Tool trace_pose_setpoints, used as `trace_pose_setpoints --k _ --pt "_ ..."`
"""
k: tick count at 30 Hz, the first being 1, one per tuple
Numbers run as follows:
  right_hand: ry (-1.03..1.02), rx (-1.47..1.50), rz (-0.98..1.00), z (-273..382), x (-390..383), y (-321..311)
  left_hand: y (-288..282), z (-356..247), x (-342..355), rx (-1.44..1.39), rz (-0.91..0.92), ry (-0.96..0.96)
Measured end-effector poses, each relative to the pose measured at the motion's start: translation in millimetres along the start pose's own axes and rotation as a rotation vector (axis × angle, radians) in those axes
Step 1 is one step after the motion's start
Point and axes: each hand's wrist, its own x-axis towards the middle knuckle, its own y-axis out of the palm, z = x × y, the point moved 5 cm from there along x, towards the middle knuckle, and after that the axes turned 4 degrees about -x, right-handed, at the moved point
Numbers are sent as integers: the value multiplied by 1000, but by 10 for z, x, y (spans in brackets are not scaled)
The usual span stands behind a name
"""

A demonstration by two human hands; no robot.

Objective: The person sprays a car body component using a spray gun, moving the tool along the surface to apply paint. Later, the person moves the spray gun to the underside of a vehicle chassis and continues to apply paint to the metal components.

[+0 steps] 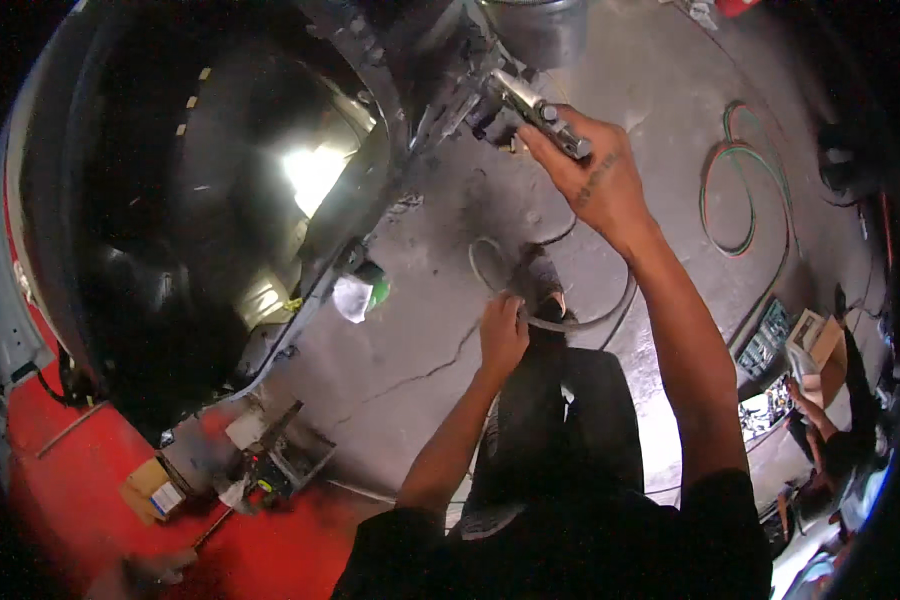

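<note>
My right hand [608, 185] is raised and wrapped round a silver spray gun [526, 102], whose body points up and left. The gun's front end is close to a dark, rough metal part [460, 95] at the edge of the vehicle body [375, 210]; I cannot tell whether they touch. Lower down, in front of my legs, my left hand [503, 335] is closed on a grey hose [595, 320]. That hose loops beside my foot and curves up toward my right forearm.
Green and red hoses [740, 150] lie coiled on the grey floor [420, 350] at right. Another person's arm [813, 408] reaches among tools and a cardboard box [820, 340]. A white and green item [355, 295] lies near the vehicle. Boxes and tools [260, 465] sit lower left.
</note>
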Motion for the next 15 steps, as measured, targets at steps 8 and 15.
trace_pose_setpoints --k 8,15 --pt "-200 80 247 62 175 90 50 -148 20 2 192 -102" --pt "-15 49 323 -105 532 8 183 -478 259 -43 86 -123"
